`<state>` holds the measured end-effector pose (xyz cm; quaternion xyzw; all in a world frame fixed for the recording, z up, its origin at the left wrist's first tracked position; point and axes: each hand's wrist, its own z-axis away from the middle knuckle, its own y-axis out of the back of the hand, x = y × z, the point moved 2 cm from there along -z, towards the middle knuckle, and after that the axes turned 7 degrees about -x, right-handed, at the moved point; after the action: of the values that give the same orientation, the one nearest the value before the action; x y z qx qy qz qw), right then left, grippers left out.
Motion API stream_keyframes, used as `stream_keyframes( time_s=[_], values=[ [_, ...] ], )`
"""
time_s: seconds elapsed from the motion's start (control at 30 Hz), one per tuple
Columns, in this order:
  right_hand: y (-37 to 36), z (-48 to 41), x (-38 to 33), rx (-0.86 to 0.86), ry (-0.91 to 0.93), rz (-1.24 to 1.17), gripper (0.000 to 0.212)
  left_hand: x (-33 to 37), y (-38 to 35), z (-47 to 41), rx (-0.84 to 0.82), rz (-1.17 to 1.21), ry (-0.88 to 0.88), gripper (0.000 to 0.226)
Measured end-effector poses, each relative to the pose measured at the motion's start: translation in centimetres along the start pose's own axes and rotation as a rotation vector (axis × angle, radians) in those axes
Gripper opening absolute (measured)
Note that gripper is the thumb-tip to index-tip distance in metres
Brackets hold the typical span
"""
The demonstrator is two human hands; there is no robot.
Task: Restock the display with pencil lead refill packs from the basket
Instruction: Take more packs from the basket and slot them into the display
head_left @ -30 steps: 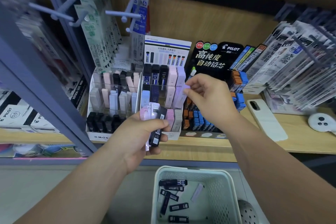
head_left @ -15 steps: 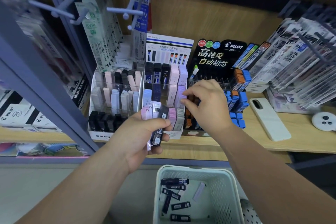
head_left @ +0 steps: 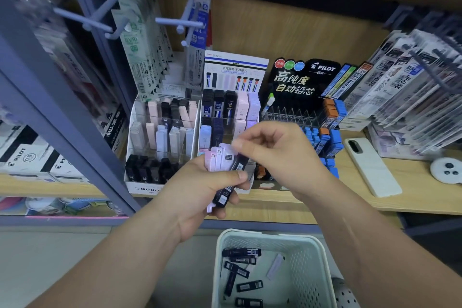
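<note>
My left hand (head_left: pixel 200 197) grips a fanned bunch of lead refill packs (head_left: pixel 222 165), pink, white and black, in front of the white tiered display (head_left: pixel 232 112). My right hand (head_left: pixel 272 147) has come back to the bunch and pinches the top of one of its packs. The display holds rows of black, navy, pink and lilac packs behind clear dividers. Below, a pale green basket (head_left: pixel 317 252) holds several black packs (head_left: pixel 240 252) and one light pack (head_left: pixel 275 266).
A MONO display (head_left: pixel 160 137) stands to the left, a black Pilot display (head_left: pixel 300 87) with blue and orange packs to the right. A white phone (head_left: pixel 370 165) and a round white item (head_left: pixel 447 170) lie on the wooden shelf. Hanging refill packets (head_left: pixel 412 77) crowd the right, pegs the left.
My right hand left the lilac pack in the display's middle row and drew back to the bunch in my left hand. The left hand stayed in place.
</note>
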<state>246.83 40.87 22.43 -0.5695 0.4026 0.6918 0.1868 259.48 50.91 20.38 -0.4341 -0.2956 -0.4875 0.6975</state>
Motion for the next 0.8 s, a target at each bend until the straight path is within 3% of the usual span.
stream_keyframes(
  time_s=[0.33,0.6,0.8],
  values=[
    [-0.5,0.5,0.3,-0.060,-0.077,-0.062,0.008,-0.1,-0.1,0.0,-0.040,-0.053,0.013,0.014],
    [0.5,0.3,0.1,0.095,-0.170,-0.218,0.007,-0.4,0.0,-0.1,-0.044,-0.100,0.001,0.013],
    [-0.1,0.2,0.3,0.138,-0.167,-0.083,0.021,-0.5,-0.1,-0.3,-0.016,-0.185,-0.020,0.014]
  ],
)
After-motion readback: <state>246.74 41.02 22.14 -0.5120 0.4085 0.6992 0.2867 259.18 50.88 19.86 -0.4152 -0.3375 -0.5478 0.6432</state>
